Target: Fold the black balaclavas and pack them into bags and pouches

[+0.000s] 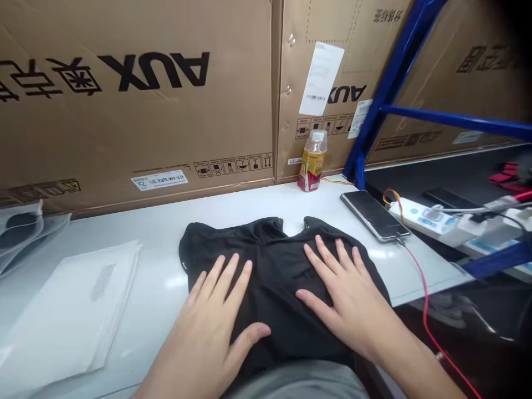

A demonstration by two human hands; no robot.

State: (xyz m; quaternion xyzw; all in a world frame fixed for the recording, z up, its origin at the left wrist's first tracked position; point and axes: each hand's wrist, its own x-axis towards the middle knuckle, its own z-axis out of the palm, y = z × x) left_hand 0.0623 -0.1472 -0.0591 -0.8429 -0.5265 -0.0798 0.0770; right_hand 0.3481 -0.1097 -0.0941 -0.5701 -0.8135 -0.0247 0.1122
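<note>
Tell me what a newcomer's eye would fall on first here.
First comes the black garment spread in the middle of the white table, with the left hand and the right hand lying flat on it, fingers spread. Behind it, big cardboard boxes with bold AUX lettering line the table's back edge. To the right, a small bottle stands against the boxes, and a phone lies near it with a red cable running from it.
</note>
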